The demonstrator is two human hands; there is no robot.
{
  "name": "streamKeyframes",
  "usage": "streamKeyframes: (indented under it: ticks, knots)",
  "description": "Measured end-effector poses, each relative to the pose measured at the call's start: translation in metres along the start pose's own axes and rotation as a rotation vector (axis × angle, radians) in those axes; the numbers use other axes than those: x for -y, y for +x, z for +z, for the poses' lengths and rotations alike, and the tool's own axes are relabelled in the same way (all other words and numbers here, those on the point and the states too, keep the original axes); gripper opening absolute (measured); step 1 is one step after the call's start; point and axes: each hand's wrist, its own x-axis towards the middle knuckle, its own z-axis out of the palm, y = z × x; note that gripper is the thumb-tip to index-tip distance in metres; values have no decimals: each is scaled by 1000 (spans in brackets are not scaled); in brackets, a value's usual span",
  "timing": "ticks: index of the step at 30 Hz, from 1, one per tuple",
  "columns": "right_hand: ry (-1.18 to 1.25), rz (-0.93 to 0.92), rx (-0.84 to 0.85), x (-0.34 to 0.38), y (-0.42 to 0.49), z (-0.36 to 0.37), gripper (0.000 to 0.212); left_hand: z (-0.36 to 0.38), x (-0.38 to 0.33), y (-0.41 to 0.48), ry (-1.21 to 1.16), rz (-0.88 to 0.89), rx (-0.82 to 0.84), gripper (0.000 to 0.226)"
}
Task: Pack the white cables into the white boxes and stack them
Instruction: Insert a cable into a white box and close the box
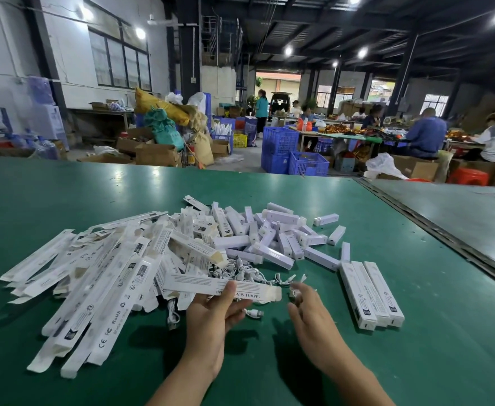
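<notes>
Left hand (211,315) gripped white box (193,283) by long edge, right hand (309,310) pinched white cable (294,293), bare green table (451,356) right of fingers.

The white boxes (79,288) are long and narrow with grey print. Most of them lie flat and not yet folded in a loose heap on the left part of the green table (269,361). The held box (199,284) lies crosswise in the left hand (211,315), with its end flap open to the right. Three closed boxes (370,294) lie side by side at the right, touching each other. The white cables (240,271) lie tangled just behind the held box. A single cable (294,293) sits in the curled fingers of the right hand (310,312).
</notes>
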Motion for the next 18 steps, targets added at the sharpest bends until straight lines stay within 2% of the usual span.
streamKeyframes:
  ticks: [2, 4, 8, 12, 15, 18]
  knots:
    - [63, 30, -16, -4, 0, -1, 49, 0, -1, 0, 1, 23, -5, 37]
    - [137, 63, -86, -5, 0, -2, 54, 0, -1, 1, 9, 62, -8, 38]
    - [210, 65, -215, -6, 4, -3, 34, -1, -1, 2, 35, 116, -41, 42]
    - [361, 6, -148, 0, 1, 1, 39, -1, 2, 3, 68, 143, -57, 43]
    - [378, -76, -160, 5, 0, 2, 36, -1, 4, 4, 96, 158, -56, 33]
    - [447, -43, -192, 5, 2, 2, 32, -1, 6, 4, 129, 166, -47, 31]
